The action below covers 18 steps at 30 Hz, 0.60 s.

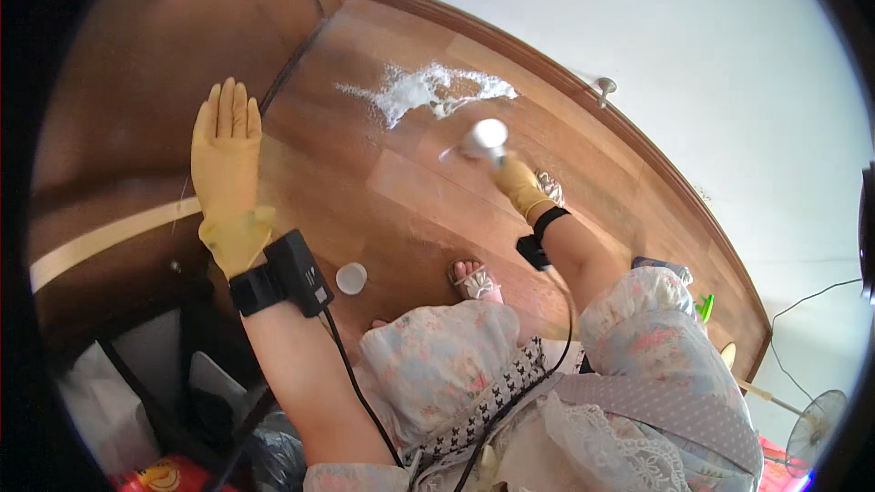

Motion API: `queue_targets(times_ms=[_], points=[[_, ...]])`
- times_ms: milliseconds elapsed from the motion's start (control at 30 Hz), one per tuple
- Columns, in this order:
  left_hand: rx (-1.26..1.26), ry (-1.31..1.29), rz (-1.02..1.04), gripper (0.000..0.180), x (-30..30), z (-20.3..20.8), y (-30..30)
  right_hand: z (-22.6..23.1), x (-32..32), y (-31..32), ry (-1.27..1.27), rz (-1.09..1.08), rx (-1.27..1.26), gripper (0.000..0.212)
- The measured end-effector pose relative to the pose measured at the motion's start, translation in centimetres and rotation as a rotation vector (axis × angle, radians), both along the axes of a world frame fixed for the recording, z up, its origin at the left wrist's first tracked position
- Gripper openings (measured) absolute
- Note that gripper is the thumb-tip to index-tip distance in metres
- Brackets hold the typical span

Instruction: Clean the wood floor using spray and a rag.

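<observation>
My left hand, in a yellow rubber glove, is raised before the brown door with its palm showing and its fingers straight. My right hand, also gloved in yellow, is closed round a white round-ended object. Motion blurs that object, so its exact kind cannot be made out. White foam lies spread on the wood floor beyond my right hand. A small white round cap or cup sits on the floor between my forearms.
A brown wooden door stands at the left. A white wall with a brown skirting board curves along the right, with a door stop near it. My sandalled foot is on the floor. Bags are at lower left.
</observation>
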<state>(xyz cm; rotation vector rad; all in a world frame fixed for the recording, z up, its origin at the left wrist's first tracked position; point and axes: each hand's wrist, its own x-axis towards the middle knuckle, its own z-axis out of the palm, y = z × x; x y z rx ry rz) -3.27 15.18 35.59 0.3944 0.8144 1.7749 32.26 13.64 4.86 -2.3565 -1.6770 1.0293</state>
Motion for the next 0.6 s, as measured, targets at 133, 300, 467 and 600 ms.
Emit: queue_targets(times_ms=[133, 300, 467, 600], points=[[-0.049, 0.028, 0.027, 0.039, 1.0, 0.5, 0.1, 1.1, -2.4, 0.8, -0.035, 0.251, 0.072, 0.044], [-0.032, 0.083, 0.019, 0.041, 0.7, 0.6, 0.3, 1.5, -7.0, 2.2, -0.078, 0.686, 0.050, 0.035], [-0.008, 0.055, -0.002, 0.041, -0.5, 0.2, 0.0, 2.3, -7.3, 4.5, -0.033, -0.006, 0.056, 0.034], [-0.003, 0.037, 0.004, 0.042, -1.1, -0.3, 0.2, 0.9, -8.1, 3.2, -0.058, 0.725, 0.070, 0.041]])
